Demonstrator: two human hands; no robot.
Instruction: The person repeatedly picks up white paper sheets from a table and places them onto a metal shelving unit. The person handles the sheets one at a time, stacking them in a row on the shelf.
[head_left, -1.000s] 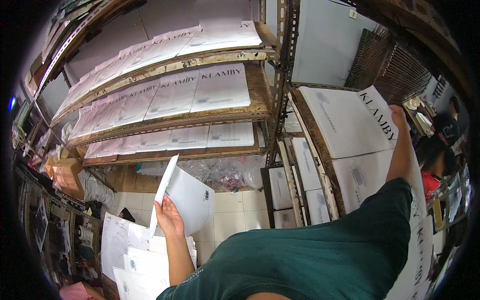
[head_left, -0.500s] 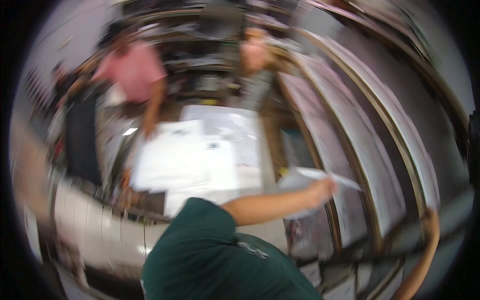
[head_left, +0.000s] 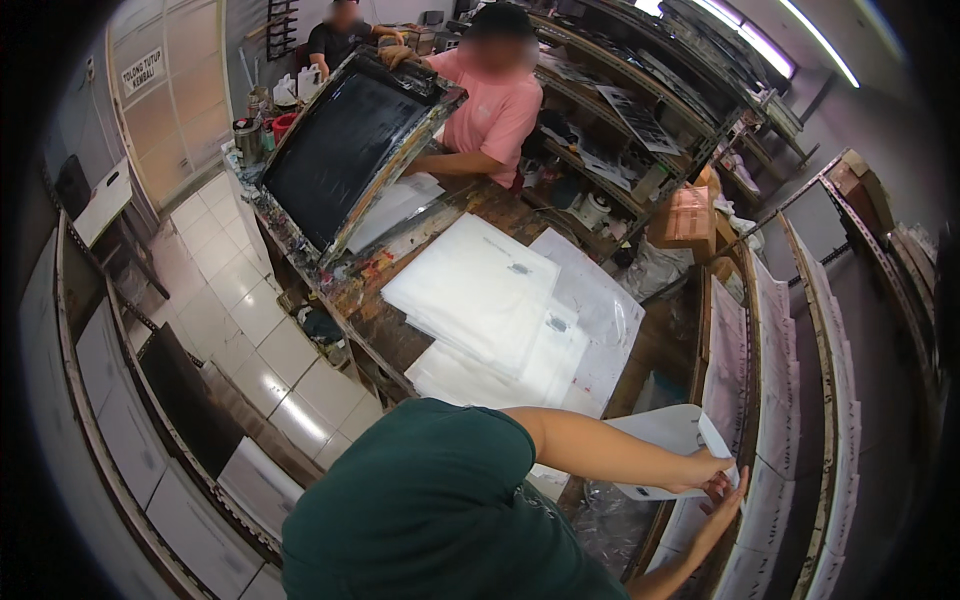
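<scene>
A curved white plastic sheet (head_left: 655,432) hangs over the table's right end, beside the slanted rack. Its corner is gripped by my left hand (head_left: 703,474), fingers curled and arm reaching to the right. Just below, my right hand (head_left: 722,510) meets the same corner, its fingers long and close together at the sheet's edge; they partly hide the held corner. A stack of white printed plastic bags (head_left: 470,290) lies on the wooden table, left of my hands. Several printed white sheets (head_left: 775,400) lie along the rack's boards, right beside my right hand.
Across the table a person in pink (head_left: 495,115) holds up a dark framed printing screen (head_left: 345,150). Another person (head_left: 340,45) is farther back. Metal shelves (head_left: 620,110) and a cardboard box (head_left: 685,220) stand behind. Another rack (head_left: 150,450) runs along the left.
My right hand has left the far-right rack board and come to the white sheet beside my left hand. The view has turned; the pink-shirted person now appears farther right, with the screen raised.
</scene>
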